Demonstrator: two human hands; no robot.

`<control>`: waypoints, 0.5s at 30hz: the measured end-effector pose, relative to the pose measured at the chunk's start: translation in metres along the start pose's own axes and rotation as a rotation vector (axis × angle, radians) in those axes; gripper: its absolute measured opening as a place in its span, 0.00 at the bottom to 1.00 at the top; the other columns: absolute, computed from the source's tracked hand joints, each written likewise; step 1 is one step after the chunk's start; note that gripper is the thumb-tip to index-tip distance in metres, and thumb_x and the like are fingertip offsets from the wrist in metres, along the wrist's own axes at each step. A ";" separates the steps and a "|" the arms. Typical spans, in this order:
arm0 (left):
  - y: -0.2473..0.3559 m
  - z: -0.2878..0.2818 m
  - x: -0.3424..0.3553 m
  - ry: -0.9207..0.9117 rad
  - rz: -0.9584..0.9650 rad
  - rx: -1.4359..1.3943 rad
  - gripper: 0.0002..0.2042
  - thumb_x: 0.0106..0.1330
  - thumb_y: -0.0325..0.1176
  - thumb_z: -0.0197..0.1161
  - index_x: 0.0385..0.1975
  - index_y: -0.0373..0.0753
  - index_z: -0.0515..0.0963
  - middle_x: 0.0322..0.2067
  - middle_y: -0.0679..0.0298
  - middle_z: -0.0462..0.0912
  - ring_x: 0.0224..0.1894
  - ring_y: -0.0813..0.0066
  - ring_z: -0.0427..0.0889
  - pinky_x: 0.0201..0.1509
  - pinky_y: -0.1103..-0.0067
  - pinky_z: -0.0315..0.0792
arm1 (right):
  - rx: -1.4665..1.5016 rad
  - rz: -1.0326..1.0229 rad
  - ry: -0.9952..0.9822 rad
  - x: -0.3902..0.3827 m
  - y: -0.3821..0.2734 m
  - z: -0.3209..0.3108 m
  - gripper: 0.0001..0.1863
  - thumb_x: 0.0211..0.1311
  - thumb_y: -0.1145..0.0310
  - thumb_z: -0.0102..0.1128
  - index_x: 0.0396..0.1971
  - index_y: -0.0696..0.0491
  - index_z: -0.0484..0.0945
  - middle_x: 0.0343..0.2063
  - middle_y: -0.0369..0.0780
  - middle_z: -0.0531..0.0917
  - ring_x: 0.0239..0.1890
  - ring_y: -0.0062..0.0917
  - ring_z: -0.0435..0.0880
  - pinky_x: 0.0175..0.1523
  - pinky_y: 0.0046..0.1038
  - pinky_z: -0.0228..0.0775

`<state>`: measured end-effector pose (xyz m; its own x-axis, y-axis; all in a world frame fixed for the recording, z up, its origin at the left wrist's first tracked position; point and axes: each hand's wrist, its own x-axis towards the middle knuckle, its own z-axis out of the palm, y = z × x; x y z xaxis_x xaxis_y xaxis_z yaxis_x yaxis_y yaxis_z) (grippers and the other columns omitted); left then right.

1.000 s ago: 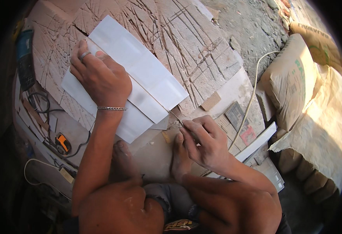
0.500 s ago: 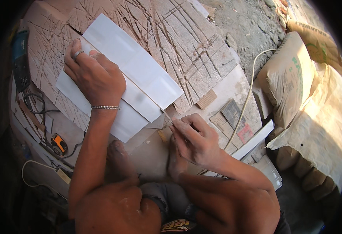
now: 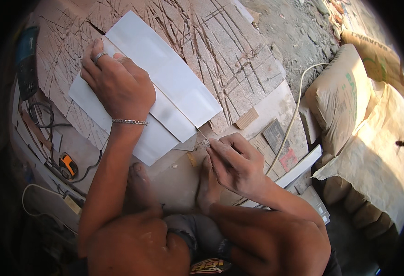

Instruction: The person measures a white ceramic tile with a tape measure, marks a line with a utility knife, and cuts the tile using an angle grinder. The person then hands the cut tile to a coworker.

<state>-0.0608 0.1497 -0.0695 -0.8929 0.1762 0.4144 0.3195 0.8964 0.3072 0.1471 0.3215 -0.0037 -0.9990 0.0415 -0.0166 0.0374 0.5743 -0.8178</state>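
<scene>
Two white rectangular tiles lie overlapped on a scored, cracked board: the upper tile (image 3: 165, 73) sits over the lower tile (image 3: 151, 138). My left hand (image 3: 117, 85), with a ring and a wrist chain, presses flat on them where they meet. My right hand (image 3: 236, 163) pinches a thin scribing tool (image 3: 203, 136) whose tip touches the near corner of the upper tile's edge. My bare feet rest just below the tiles.
A blue power tool (image 3: 27, 60) and cables lie at the left, with an orange tape measure (image 3: 67, 164) below. Filled sacks (image 3: 344, 92) stand at the right beside a white cable (image 3: 294, 115), tile offcuts (image 3: 298, 170) and rubble.
My right hand with the tool has drawn back along the tile edge toward the near corner. My left hand keeps pressing on the tiles.
</scene>
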 end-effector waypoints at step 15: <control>0.001 0.001 -0.001 0.020 -0.017 -0.008 0.20 0.71 0.26 0.51 0.61 0.25 0.67 0.61 0.40 0.70 0.63 0.40 0.68 0.71 0.53 0.60 | 0.023 0.003 0.051 0.042 -0.010 0.012 0.10 0.60 0.81 0.72 0.42 0.61 0.87 0.30 0.42 0.83 0.24 0.24 0.82 0.27 0.24 0.71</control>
<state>-0.0598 0.1509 -0.0706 -0.8915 0.1526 0.4265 0.3069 0.8960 0.3209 0.1041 0.3075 -0.0032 -0.9963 0.0850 0.0093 0.0397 0.5554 -0.8307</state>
